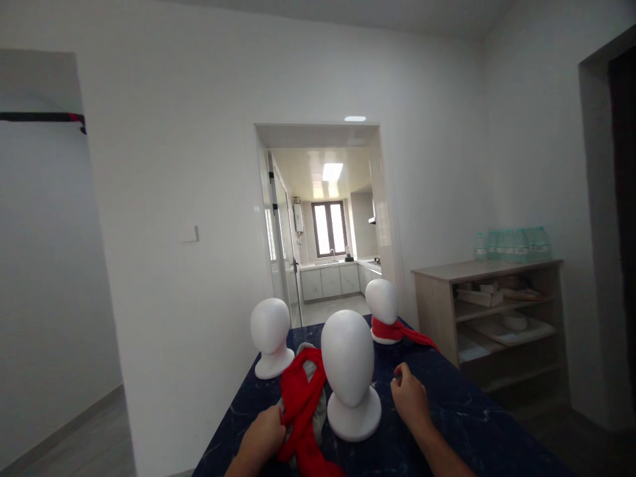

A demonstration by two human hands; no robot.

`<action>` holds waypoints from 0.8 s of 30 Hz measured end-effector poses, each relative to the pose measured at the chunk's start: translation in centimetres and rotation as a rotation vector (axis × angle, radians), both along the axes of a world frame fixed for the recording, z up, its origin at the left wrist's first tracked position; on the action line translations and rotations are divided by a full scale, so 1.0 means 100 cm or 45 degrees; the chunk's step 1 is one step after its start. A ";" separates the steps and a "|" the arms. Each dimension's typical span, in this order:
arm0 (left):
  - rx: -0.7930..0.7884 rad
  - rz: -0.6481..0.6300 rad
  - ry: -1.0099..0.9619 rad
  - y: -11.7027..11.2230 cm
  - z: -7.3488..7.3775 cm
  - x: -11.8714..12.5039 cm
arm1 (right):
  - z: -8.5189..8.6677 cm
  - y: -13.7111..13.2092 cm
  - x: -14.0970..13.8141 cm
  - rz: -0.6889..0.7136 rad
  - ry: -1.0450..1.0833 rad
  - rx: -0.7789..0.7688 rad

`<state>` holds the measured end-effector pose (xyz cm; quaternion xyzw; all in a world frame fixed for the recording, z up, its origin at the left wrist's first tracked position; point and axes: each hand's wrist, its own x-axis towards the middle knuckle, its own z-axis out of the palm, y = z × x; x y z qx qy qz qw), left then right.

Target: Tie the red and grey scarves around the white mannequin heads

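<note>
A white mannequin head (348, 358) stands upright on its round base close in front of me. To its left lies a bunched red scarf (303, 397), with grey cloth (320, 404) partly showing under and beside it. My left hand (263, 430) is closed at the scarf's left edge, its fingertips partly hidden. On the other side of the head, my right hand (410, 395) hovers over the table with its fingers curled and nothing visible in them. Farther back stands a bare white head (271, 328) at left. At right, another white head (381, 298) wears a red scarf (387, 329) around its neck.
The dark blue marbled table (452, 411) narrows toward a doorway into a kitchen. A wooden shelf unit (432, 301) stands beyond its right side, with packed water bottles (519, 244) on top. Trays and papers lie on its shelves. A white wall (189, 165) is ahead.
</note>
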<state>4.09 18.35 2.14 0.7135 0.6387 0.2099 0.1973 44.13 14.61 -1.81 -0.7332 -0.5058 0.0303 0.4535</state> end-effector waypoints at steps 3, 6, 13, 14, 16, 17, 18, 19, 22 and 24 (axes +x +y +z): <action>-0.070 0.105 -0.158 0.003 0.003 0.000 | 0.002 -0.002 0.003 -0.015 0.070 0.059; -0.138 0.095 -0.425 -0.003 0.020 0.001 | 0.012 -0.007 0.014 -0.067 0.154 0.171; -0.255 -0.270 -1.357 -0.075 0.113 0.011 | 0.082 -0.072 -0.027 0.010 0.260 0.847; -0.295 -0.324 -1.421 -0.087 0.130 0.017 | 0.095 -0.087 -0.046 0.174 0.252 0.871; -0.399 -0.450 -1.438 -0.108 0.165 0.033 | 0.119 -0.113 -0.084 0.550 0.221 0.774; -0.453 -0.522 -1.436 -0.117 0.181 0.041 | 0.129 -0.122 -0.100 0.704 0.233 0.715; -0.517 -0.605 -1.405 -0.126 0.197 0.048 | 0.139 -0.129 -0.115 0.844 0.266 0.690; -0.575 -0.684 -1.368 -0.133 0.211 0.054 | 0.146 -0.134 -0.126 0.987 0.299 0.669; -0.710 -0.851 -1.290 -0.153 0.246 0.071 | 0.156 -0.134 -0.150 1.415 0.414 0.656; -0.797 -0.912 -1.270 -0.166 0.264 0.082 | 0.153 -0.128 -0.165 1.576 0.474 0.630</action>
